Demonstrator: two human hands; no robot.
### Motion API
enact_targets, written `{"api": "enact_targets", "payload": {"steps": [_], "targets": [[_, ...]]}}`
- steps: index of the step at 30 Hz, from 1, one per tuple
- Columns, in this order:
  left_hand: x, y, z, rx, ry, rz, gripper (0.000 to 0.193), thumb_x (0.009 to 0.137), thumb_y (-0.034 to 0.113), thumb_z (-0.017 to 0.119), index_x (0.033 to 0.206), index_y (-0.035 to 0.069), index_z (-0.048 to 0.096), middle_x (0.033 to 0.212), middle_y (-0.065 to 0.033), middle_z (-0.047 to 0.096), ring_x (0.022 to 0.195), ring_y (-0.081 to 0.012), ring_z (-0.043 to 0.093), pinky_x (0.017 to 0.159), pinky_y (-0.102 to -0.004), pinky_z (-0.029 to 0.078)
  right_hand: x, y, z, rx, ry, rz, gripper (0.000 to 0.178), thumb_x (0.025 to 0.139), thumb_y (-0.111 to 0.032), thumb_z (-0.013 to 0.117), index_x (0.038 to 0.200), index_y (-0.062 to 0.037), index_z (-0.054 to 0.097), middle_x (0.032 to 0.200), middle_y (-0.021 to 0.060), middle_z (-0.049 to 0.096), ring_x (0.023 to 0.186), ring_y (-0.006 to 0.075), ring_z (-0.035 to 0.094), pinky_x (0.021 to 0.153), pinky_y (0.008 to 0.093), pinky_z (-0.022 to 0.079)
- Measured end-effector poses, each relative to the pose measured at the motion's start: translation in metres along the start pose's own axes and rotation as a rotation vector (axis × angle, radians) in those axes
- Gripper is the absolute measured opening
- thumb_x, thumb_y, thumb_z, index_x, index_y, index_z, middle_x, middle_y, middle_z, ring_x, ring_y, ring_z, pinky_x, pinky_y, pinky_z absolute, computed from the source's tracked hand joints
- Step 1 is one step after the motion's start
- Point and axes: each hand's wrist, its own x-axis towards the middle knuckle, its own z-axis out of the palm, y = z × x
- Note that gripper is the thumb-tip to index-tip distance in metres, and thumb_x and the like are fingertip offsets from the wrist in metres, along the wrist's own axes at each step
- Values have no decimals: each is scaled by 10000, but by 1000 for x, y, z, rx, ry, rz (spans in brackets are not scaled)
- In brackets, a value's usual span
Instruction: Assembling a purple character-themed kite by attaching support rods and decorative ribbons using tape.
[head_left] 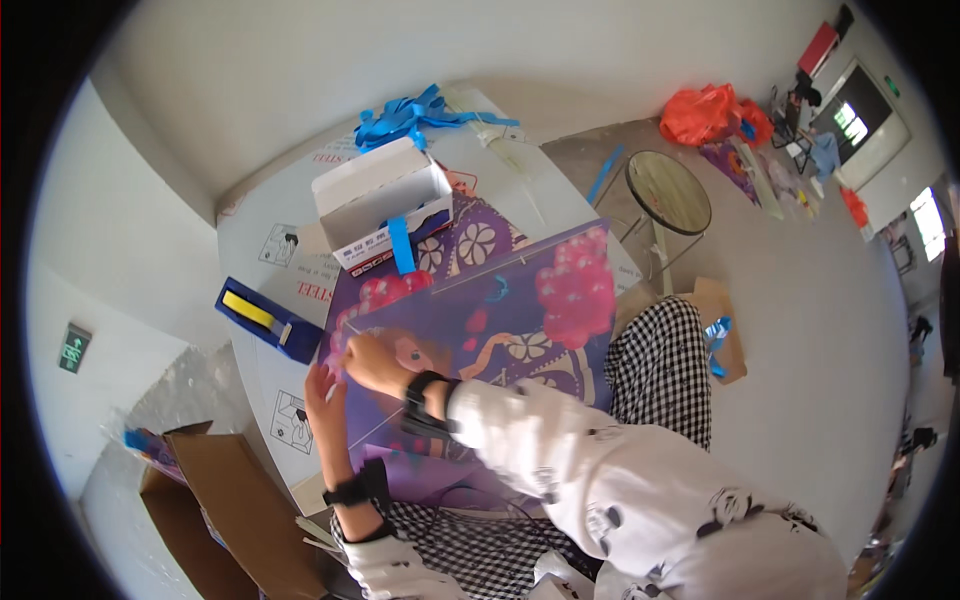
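A glossy purple printed sheet point(500, 290), with pink clusters and a cartoon figure on it, lies slanted across the table in front of me. At its left edge, my left hand point(326, 398) has its fingers bent together on the sheet's border. My right hand point(376, 364) is closed just beside it, over the sheet's left corner; what its fingers pinch is hidden. Black bands circle both wrists. Close to the left of my hands stands a blue tape dispenser point(290, 335) with a yellow roll point(248, 308). More purple printed material point(435, 478) lies beneath and nearer to me.
Behind the sheet stands an open white box point(375, 205) with a blue strip point(401, 246) hanging over its front. Blue strips point(405, 118) are heaped at the table's back. A round stool point(668, 192) is at the right, a cardboard box point(235, 510) at the lower left.
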Motion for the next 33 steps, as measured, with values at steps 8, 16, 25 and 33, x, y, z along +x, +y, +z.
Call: {"api": "enact_targets", "payload": {"steps": [8,16,25,33], "targets": [[-102,182,118,714,-634,263,443,844,116,677,1238,-30,536,1228,-194,583,1147,-336,560,958,-372,459,-112,60,-270,137,38,-261,118,858,-136,586,907,-29,587,766,61,599,682,152,572,609,307,457],[-71,78,373,913,-772,637,626,841,210,639,1368,-32,406,1437,-187,428,1347,-329,401,1084,-405,363,-118,116,-433,-148,298,-129,95,868,-3,580,962,6,593,834,112,647,714,191,599,651,312,471],[-67,52,381,1131,-800,777,685,878,263,610,1457,19,336,1539,-132,314,1420,-302,301,1140,-461,272,-114,185,-464,-176,221,-123,311,916,-25,536,1201,-53,418,826,121,610,764,281,620,680,371,475],[-63,61,345,1079,-762,832,480,874,193,615,1315,36,513,1359,-104,527,1254,-294,483,1048,-446,378,-107,172,-441,-290,83,-53,226,930,-44,534,1126,-46,421,830,118,609,778,302,621,682,383,470]]}}
